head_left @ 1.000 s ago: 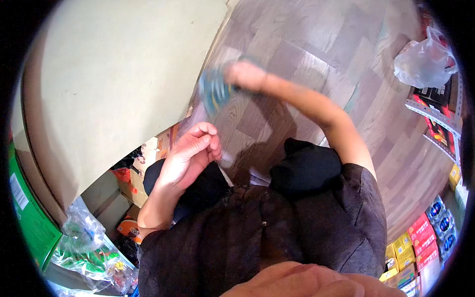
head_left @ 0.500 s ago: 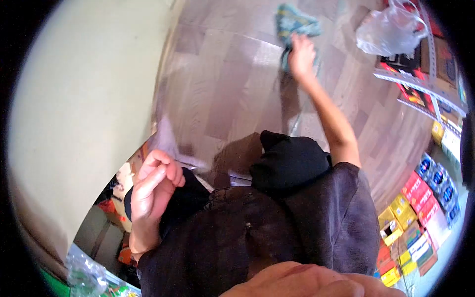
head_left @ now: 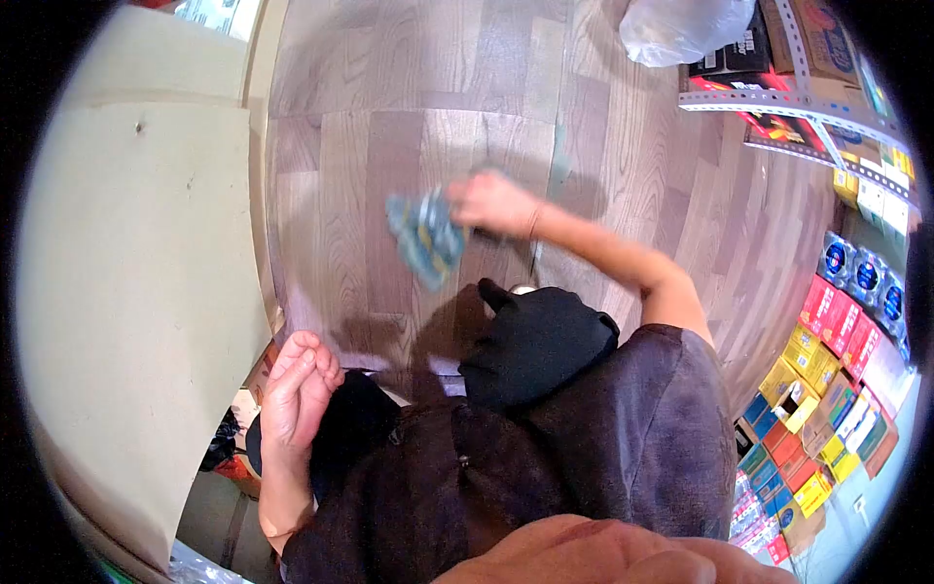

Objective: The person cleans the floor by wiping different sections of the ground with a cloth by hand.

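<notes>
My right hand (head_left: 494, 203) is closed on one edge of a crumpled blue-green cloth (head_left: 428, 243) with yellowish markings. The cloth spreads to the left of the hand, against the wood-patterned floor (head_left: 389, 146); both are slightly blurred. Over my left knee, my left hand (head_left: 300, 389) is raised with its fingers curled in and the thumb against them. Nothing shows in that hand, and it stays apart from the cloth.
A pale panel (head_left: 146, 263) stands along the left side. To the right is a perforated metal shelf (head_left: 749, 101) with boxes, and a white plastic bag (head_left: 686, 29) beside it. Packs of bottles (head_left: 866, 277) and stacked colourful cartons (head_left: 808, 360) stand at lower right.
My right hand has swept the cloth down and to the left, nearer my knees. My left hand stays curled near my knee. The view has shifted a little.
</notes>
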